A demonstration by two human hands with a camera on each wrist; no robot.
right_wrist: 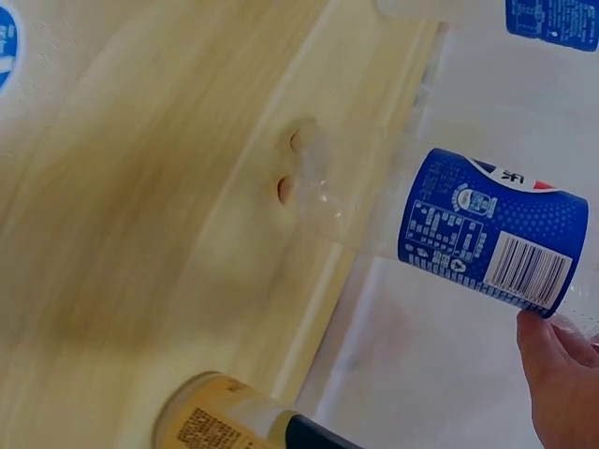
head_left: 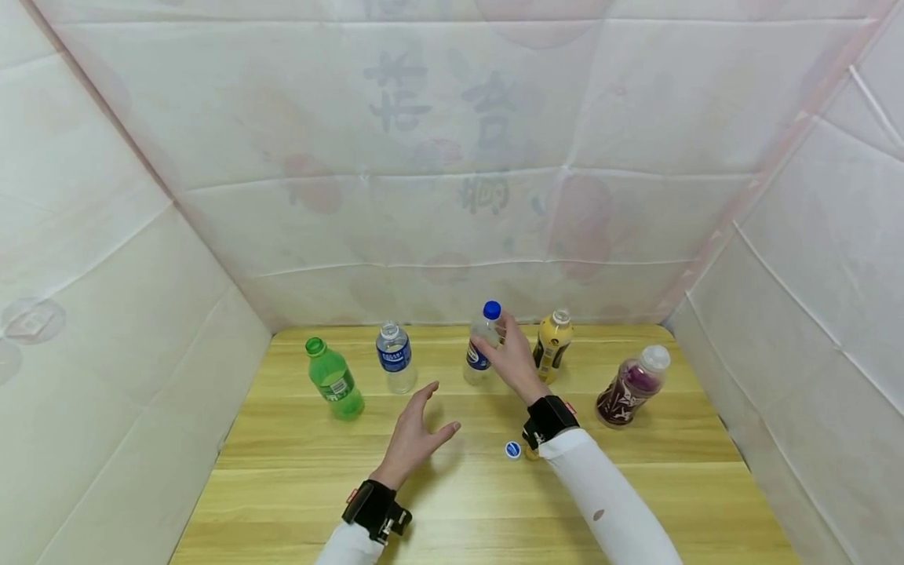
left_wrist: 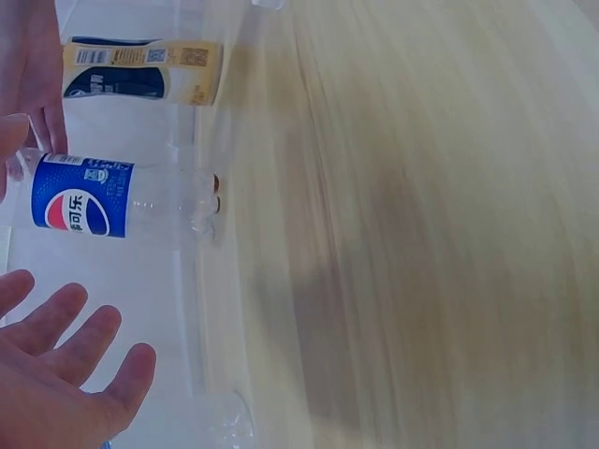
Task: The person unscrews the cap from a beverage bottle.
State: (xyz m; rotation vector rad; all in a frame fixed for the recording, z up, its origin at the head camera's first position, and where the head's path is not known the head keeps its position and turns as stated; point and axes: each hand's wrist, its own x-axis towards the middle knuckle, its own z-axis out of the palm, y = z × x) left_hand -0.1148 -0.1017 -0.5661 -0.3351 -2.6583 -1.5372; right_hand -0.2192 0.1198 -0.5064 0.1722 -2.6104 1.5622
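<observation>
A clear plastic cola bottle (head_left: 477, 359) with a blue label and blue cap stands upright at the back middle of the table. My right hand (head_left: 513, 357) grips it around the upper part, fingers behind and thumb in front. In the right wrist view the bottle's label (right_wrist: 496, 229) shows a barcode, and fingertips touch its lower edge. My left hand (head_left: 412, 439) hovers nearer the front, fingers spread and holding nothing. The left wrist view shows its spread fingers (left_wrist: 89, 341) apart from the bottle.
To the left stand a green bottle (head_left: 336, 383) and a clear blue-labelled bottle (head_left: 394, 355), both uncapped. A yellow bottle (head_left: 554, 341) stands right of my right hand, and a dark purple one with a white cap (head_left: 631, 388) farther right. A blue-and-white cap (head_left: 512, 450) lies near my right wrist.
</observation>
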